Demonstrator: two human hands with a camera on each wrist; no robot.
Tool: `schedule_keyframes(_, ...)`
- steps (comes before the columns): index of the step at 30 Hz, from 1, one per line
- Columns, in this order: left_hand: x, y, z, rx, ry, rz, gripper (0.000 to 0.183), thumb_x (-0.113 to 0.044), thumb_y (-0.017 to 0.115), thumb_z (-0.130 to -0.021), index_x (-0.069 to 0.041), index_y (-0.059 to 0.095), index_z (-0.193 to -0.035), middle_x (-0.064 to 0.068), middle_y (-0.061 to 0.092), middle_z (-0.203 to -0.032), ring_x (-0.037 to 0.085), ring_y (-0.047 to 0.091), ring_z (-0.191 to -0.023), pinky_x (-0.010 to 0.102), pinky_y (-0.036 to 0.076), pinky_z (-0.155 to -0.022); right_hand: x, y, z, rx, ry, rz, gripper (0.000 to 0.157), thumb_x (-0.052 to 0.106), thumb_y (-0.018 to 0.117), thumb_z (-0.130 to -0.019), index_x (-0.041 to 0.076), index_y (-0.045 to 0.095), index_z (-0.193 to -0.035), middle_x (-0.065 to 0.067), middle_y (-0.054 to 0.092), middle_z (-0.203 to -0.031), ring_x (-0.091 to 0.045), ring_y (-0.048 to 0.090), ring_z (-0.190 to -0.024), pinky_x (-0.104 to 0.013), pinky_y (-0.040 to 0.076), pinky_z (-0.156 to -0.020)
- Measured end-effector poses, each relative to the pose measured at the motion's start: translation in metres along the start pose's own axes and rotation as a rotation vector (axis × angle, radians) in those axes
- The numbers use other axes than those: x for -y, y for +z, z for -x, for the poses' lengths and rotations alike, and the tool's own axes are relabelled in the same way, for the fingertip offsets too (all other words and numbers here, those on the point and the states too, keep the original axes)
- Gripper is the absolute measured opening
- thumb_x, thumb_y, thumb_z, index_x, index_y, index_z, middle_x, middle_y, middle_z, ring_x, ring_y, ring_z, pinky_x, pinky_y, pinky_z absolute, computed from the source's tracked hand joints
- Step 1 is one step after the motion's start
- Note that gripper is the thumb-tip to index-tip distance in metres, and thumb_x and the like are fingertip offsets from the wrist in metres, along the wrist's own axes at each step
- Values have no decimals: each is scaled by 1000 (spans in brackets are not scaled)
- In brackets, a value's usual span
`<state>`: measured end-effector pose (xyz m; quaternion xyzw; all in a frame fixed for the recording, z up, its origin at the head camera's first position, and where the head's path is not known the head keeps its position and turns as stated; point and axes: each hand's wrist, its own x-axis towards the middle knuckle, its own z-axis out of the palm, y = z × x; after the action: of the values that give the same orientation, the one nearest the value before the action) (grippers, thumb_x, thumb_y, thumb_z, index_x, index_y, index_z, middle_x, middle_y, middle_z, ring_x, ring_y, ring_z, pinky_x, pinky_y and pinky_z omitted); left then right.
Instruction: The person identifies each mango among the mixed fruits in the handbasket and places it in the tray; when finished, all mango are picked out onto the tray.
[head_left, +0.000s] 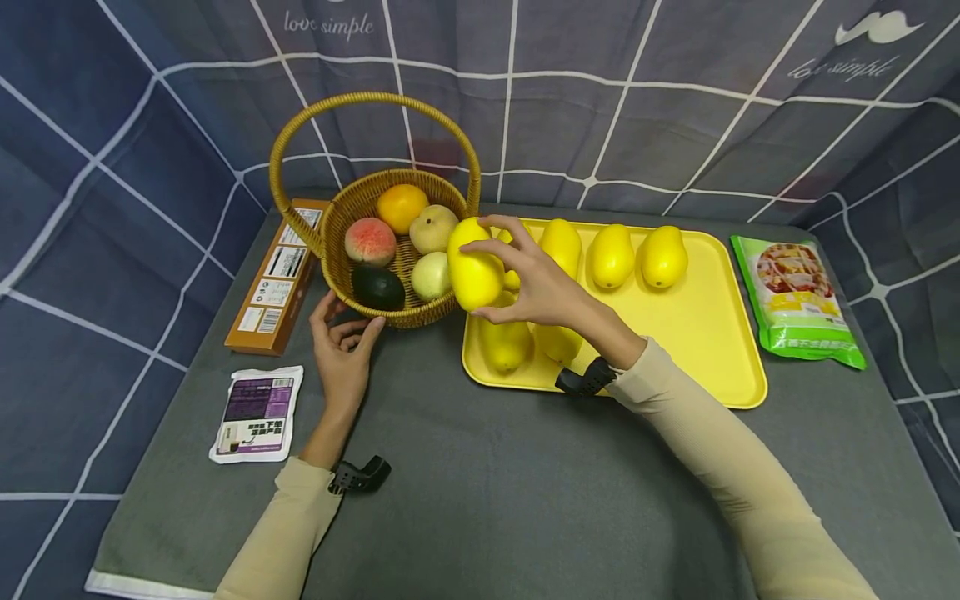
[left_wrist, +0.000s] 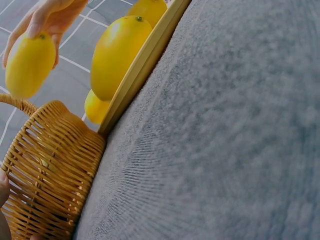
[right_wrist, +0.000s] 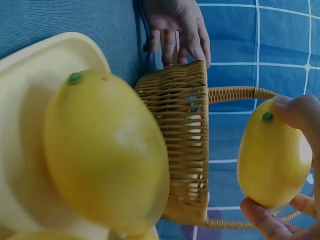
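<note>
I am looking down at a grey desk (head_left: 480,483) with a person's two arms reaching in, both in beige sleeves. The right hand (head_left: 543,283) is gripping a yellow mango (head_left: 474,265), fingers curled over its top and thumb underneath, and is holding it in the air just beside the rim of a wicker basket (head_left: 341,271), above the left edge of a yellow tray (head_left: 705,333). The left hand (head_left: 341,346) is resting against the basket's near wall with fingers relaxed and spread; I am seeing only fingertips of it in the left wrist view, at the picture's edge. Inside the basket I am making out a peach (head_left: 370,241), an orange (head_left: 402,207), a dark avocado (head_left: 378,287) and two pale round fruits that I cannot name. On the tray three more mangoes (head_left: 611,256) are lying in a row at the back, and at least two others are sitting at the front, partly hidden behind the right hand and wrist. A brown box (head_left: 277,279) is lying left of the basket, a white and purple packet (head_left: 257,414) near the left forearm, and a green packet (head_left: 798,302) right of the tray. The print on all three is too small to read.
</note>
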<state>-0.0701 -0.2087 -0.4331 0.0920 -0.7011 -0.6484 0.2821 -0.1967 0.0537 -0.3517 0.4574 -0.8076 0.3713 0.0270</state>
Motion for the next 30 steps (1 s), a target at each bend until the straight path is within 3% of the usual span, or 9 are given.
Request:
schedule_keyframes(5, -1, -1, 1, -7, -1, 12, 70, -2, 72, -87, 2, 35, -146, 15, 45, -130, 48, 53, -104, 20, 49, -75, -4, -7, 15, -21, 18, 15, 72, 35, 86, -71, 21, 56, -135, -8, 30, -152, -24, 43, -130, -36, 54, -85)
schedule_keyframes(8, -2, -1, 1, -12, 1, 18, 70, -2, 72, -87, 1, 36, -146, 15, 45, -129, 48, 51, -105, 19, 49, -75, -7, -12, 24, -29, 27, 31, 72, 34, 87, -70, 21, 57, -135, -8, 31, -151, -23, 46, -126, -35, 53, -85)
schedule_keyframes(17, 1, 0, -1, -21, 26, 24, 68, -2, 73, -86, 0, 38, -145, 19, 46, -130, 30, 53, -110, 19, 49, -79, -14, -26, 53, -40, 73, 62, 74, 33, 88, -69, 23, 56, -135, -7, 30, -151, -26, 42, -131, -40, 51, -90)
schedule_keyframes(30, 1, 2, 0, -27, 18, 31, 67, 1, 72, -86, 1, 39, -145, 20, 46, -130, 25, 52, -114, 19, 50, -84, -27, -46, 94, -83, 146, 139, 75, 27, 90, -65, 20, 58, -132, -10, 33, -149, -28, 41, -132, -49, 47, -97)
